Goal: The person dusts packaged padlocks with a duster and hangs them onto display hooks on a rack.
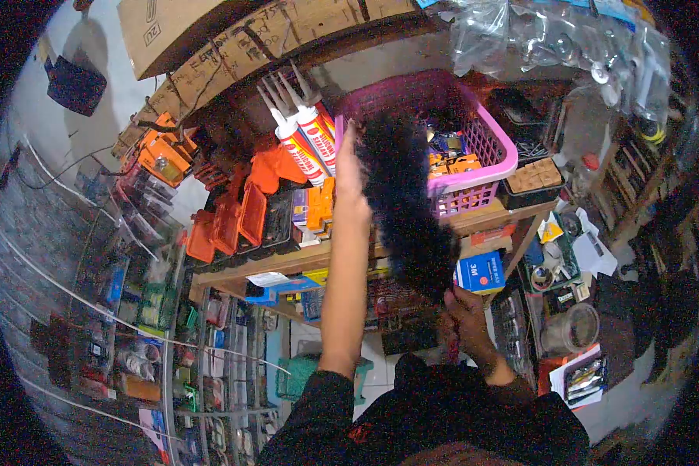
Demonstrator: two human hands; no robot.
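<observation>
My right hand (469, 317) is closed around the handle of a fluffy black feather duster (408, 210), low in front of my body. The duster's head rises over the shelf edge and hides part of a pink plastic basket (485, 128). At the basket's left end is my left hand (350, 175), seen edge-on with its fingers stretched upward. Whether it presses on the basket is hard to tell, as the duster covers part of it. Just left of that hand stand white and red sealant tubes (301, 144) with long nozzles. Small orange boxes (453, 164) lie inside the basket.
Orange open-lidded bins (225, 221) line the wooden shelf (318, 255) to the left. A blue 3M box (481, 272) is near my right hand. Plastic bags (559, 46) hang at upper right. Glass display cases (140, 334) fill the left side; a clear tub (571, 328) stands at right.
</observation>
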